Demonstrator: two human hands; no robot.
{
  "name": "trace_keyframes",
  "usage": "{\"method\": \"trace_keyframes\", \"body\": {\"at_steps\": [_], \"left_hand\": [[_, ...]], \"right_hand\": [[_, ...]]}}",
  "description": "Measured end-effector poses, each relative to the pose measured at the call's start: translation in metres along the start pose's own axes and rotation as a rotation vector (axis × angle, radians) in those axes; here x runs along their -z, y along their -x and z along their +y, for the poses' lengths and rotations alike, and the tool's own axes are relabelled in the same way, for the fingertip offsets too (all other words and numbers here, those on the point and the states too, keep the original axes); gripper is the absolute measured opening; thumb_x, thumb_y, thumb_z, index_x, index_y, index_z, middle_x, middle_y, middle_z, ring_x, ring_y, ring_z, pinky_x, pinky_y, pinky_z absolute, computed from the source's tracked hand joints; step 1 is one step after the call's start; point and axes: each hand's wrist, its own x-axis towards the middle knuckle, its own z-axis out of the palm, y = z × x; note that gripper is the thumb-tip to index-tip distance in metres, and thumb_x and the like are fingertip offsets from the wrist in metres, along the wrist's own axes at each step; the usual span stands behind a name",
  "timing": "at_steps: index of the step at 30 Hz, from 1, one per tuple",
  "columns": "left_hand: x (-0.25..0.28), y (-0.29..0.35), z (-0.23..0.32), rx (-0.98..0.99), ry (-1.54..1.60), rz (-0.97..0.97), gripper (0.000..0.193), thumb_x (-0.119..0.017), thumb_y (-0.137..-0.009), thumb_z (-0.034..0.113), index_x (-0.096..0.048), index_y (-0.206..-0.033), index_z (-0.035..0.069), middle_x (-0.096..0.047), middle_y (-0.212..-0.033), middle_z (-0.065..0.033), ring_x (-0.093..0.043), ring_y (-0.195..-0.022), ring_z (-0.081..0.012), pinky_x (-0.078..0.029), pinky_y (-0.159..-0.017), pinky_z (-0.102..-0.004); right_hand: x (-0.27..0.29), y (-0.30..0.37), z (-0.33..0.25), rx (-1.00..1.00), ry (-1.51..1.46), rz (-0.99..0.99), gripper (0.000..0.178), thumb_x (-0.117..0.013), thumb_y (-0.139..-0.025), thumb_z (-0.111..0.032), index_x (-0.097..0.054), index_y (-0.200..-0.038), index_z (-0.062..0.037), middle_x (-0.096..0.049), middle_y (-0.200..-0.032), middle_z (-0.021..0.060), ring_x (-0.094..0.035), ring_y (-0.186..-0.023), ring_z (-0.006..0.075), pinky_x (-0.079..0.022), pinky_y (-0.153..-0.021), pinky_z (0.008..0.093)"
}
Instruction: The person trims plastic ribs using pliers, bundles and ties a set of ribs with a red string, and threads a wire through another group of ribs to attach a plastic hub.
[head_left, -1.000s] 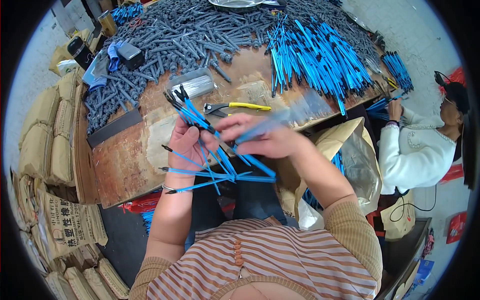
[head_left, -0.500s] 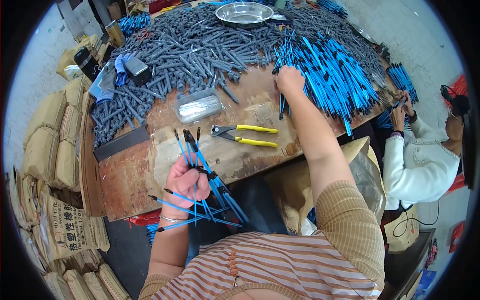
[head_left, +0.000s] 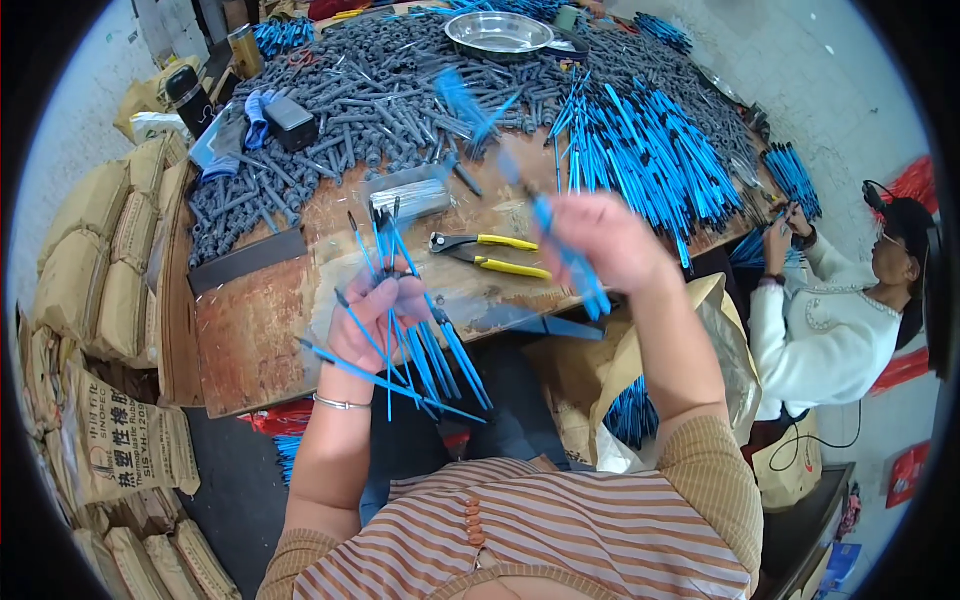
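My left hand (head_left: 378,308), over the table's near edge, is closed round a loose bunch of thin blue sticks with black ends (head_left: 428,355) that fan out at several angles. My right hand (head_left: 612,242), smeared by motion, is closed on more blue sticks (head_left: 588,288) to the right of the bunch; their number cannot be made out. Beyond the right hand lies a big heap of the same blue sticks (head_left: 655,165). Between my hands, end-cutting pincers with yellow handles (head_left: 505,240) rest on the wooden table (head_left: 255,340). Behind them sits a clear box of thin metallic pieces (head_left: 412,200).
Grey plastic plugs (head_left: 390,90) cover the table's far side, with a steel bowl (head_left: 500,32) among them. A paper sack holding blue sticks (head_left: 632,412) stands near my right knee. Stacked brown sacks (head_left: 85,240) line the left. A co-worker (head_left: 835,315) sits at right.
My right hand has come back from the heap toward me, with blue sticks now in it. My left hand has risen a little with its bunch.
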Motion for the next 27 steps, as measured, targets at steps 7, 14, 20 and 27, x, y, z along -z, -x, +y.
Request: {"method": "trace_keyframes", "body": {"at_steps": [7,14,20,27], "left_hand": [[-0.018,-0.008,-0.002,0.028,0.235,-0.053,0.017,-0.056,-0.086,0.015,-0.052,-0.099,0.007,-0.063,-0.082,-0.0109,-0.063,-0.070,-0.0224,-0.052,-0.064,-0.0343],[-0.030,-0.020,0.005,0.072,0.086,0.179,0.016,-0.056,-0.086,0.016,-0.050,-0.098,0.008,-0.060,-0.076,-0.0099,-0.060,-0.065,-0.0223,-0.052,-0.063,-0.0378],[-0.015,-0.026,-0.003,-0.129,0.092,0.044,0.020,-0.057,-0.084,0.014,-0.049,-0.101,0.007,-0.059,-0.074,-0.0111,-0.059,-0.063,-0.0245,-0.051,-0.063,-0.0391],[-0.006,-0.012,-0.003,-0.045,0.079,-0.064,0.025,-0.060,-0.080,0.009,-0.051,-0.104,0.006,-0.059,-0.073,-0.0136,-0.058,-0.060,-0.0256,-0.051,-0.064,-0.0404]], "right_hand": [[-0.058,-0.001,0.052,0.224,0.673,0.009,0.018,-0.049,-0.089,-0.015,-0.057,-0.088,0.0012,-0.062,-0.067,0.0057,-0.061,-0.058,0.0116,-0.049,-0.055,0.0243],[-0.055,-0.010,0.070,0.256,0.722,0.190,0.017,-0.052,-0.087,-0.015,-0.057,-0.087,0.0003,-0.063,-0.068,0.0072,-0.062,-0.059,0.0127,-0.048,-0.055,0.0266],[-0.022,-0.048,0.058,0.287,0.877,-0.145,0.016,-0.055,-0.085,-0.017,-0.060,-0.092,-0.0028,-0.065,-0.083,0.0099,-0.063,-0.077,0.0186,-0.049,-0.065,0.0313],[0.155,-0.175,0.078,-0.113,1.297,0.990,0.030,-0.053,-0.078,-0.024,-0.058,-0.101,-0.0052,-0.062,-0.092,0.0215,-0.060,-0.083,0.0380,-0.048,-0.072,0.0454]]}}
